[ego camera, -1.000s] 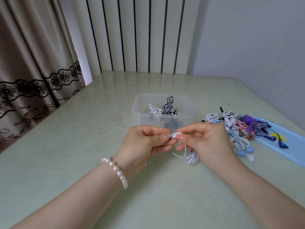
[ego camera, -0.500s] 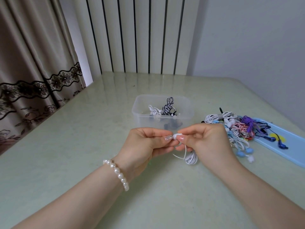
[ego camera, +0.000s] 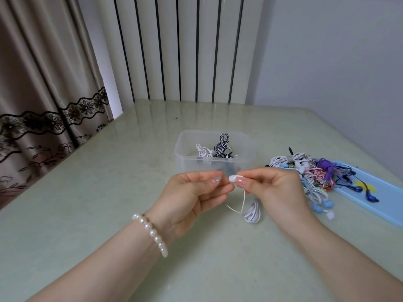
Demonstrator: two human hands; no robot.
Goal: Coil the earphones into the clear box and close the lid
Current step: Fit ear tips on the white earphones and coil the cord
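A clear plastic box (ego camera: 187, 162) stands open on the table's middle, with a white bundle and a black-and-white bundle of earphones inside. Just in front of it my right hand (ego camera: 277, 192) pinches a white earbud of the white earphones (ego camera: 253, 212), whose coiled cable hangs below the hand. My left hand (ego camera: 192, 197) has its fingers curled and its fingertips close to the earbud; a thin white cable runs from under it toward the coil. The blue lid (ego camera: 388, 205) lies flat at the right.
A tangled pile of coloured earphones (ego camera: 305, 171) lies right of the box, partly on the lid. A curtain hangs at the left and a striped panel stands behind the table. The near part of the table top is bare.
My hands have drawn slightly apart; the earbud now stays in my right fingers and the cable loop between the hands hangs lower.
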